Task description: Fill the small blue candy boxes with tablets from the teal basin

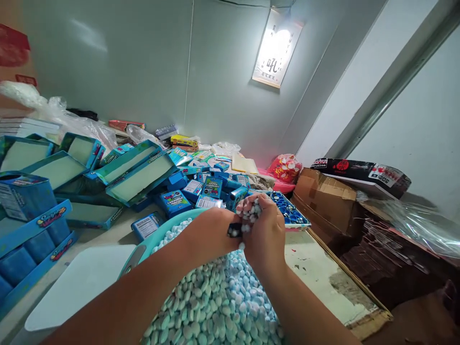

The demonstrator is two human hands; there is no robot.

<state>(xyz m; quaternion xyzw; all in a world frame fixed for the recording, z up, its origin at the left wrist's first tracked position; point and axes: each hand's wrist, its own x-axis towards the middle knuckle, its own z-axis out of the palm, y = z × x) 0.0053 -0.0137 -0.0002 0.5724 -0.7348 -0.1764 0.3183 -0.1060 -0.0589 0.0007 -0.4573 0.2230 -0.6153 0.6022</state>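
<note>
White, pebble-like candies [215,297] fill a teal basin [138,254] below my hands. My right hand [268,235] is cupped around a handful of candies [250,213] above the heap. My left hand [212,232] is closed against it, its fingers mostly hidden from view. Between the two palms shows a small dark opening [235,230] with a candy in it, seemingly the mouth of a small container whose body is covered by my left hand. A single candy [242,246] is just under my palms. Beyond the basin lie several small blue candy boxes [175,202].
Blue display trays [140,177] are piled at the left, near a white lid [86,278]. A tray of blue pieces [289,211] stands beyond my right hand. Brown cardboard boxes [323,196] stand at the right. Plastic bags [82,120] lie along the back wall.
</note>
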